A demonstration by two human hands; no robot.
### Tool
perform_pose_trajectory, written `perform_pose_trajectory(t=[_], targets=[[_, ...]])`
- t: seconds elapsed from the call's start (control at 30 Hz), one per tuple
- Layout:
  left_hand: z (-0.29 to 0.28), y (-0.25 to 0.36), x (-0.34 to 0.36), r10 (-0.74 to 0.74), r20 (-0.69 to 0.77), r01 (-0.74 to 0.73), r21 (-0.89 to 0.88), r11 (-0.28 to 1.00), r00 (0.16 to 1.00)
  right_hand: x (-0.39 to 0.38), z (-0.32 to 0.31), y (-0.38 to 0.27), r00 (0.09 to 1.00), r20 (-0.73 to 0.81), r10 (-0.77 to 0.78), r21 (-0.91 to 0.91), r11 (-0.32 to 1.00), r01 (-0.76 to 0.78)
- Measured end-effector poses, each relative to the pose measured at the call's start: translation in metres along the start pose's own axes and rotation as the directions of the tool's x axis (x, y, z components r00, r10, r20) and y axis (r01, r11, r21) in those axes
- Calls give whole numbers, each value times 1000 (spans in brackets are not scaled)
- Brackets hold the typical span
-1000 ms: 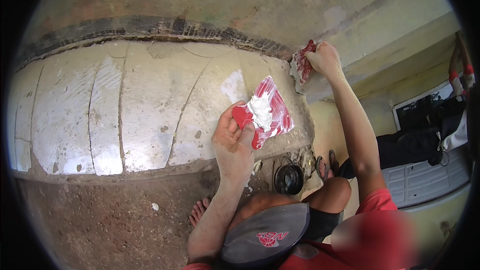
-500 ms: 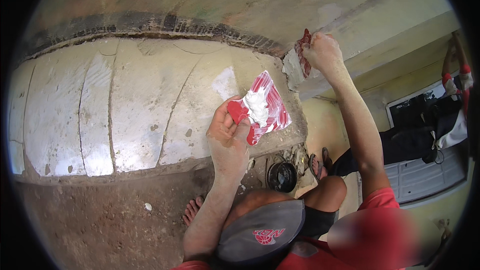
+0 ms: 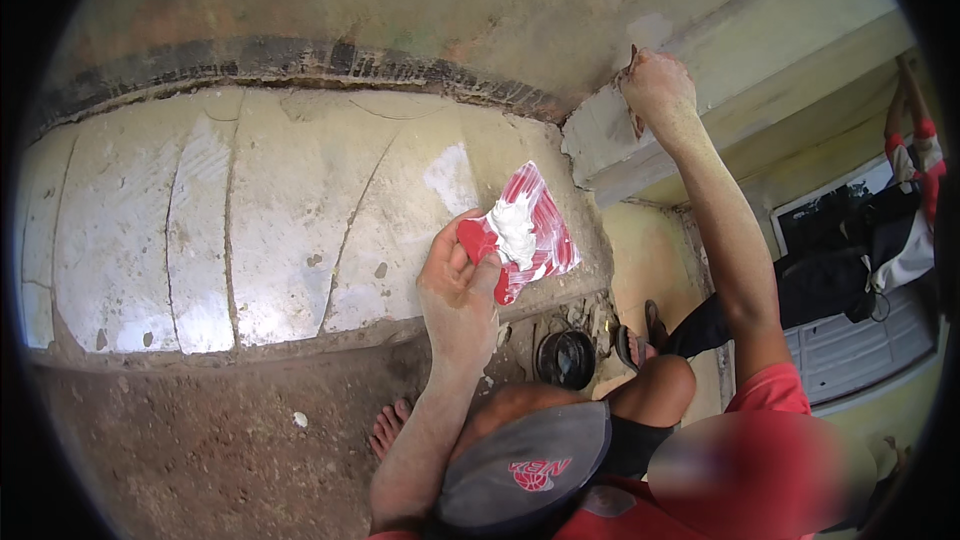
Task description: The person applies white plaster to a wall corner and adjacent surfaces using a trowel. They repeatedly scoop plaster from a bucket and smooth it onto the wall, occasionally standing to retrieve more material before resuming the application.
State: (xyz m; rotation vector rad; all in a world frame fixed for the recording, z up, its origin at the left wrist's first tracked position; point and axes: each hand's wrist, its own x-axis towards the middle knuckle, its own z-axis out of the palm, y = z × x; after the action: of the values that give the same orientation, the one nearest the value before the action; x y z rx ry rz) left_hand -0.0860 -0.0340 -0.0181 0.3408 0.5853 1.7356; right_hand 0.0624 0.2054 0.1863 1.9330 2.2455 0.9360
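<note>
My left hand grips a flat red putty spreader by its near-left edge, thumb on top. A thick mound of white putty lies on that spreader, with thin white streaks over the rest of its face. Farther up and to the right, my right hand is closed around a second reddish spreader, seen almost edge-on. Its blade is at the pale corner of the wall ledge; whether it touches the surface I cannot tell.
Below the cracked pale slab is a dirt floor. A black bowl stands among rubble near my bent knee. A grey cap shows at the bottom. Another person in dark trousers is at the right, arms raised.
My right hand has shifted up and slightly right along the wall, and its spreader has turned from showing its face to nearly edge-on. The left hand holds its spreader much as before.
</note>
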Motion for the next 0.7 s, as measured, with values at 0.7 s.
perform_pose_trajectory(t=[0.7], targets=[[-4, -2, 7, -38, -17, 38, -8, 999, 999, -120, -46, 30, 988, -148, 49, 222, 975, -15]])
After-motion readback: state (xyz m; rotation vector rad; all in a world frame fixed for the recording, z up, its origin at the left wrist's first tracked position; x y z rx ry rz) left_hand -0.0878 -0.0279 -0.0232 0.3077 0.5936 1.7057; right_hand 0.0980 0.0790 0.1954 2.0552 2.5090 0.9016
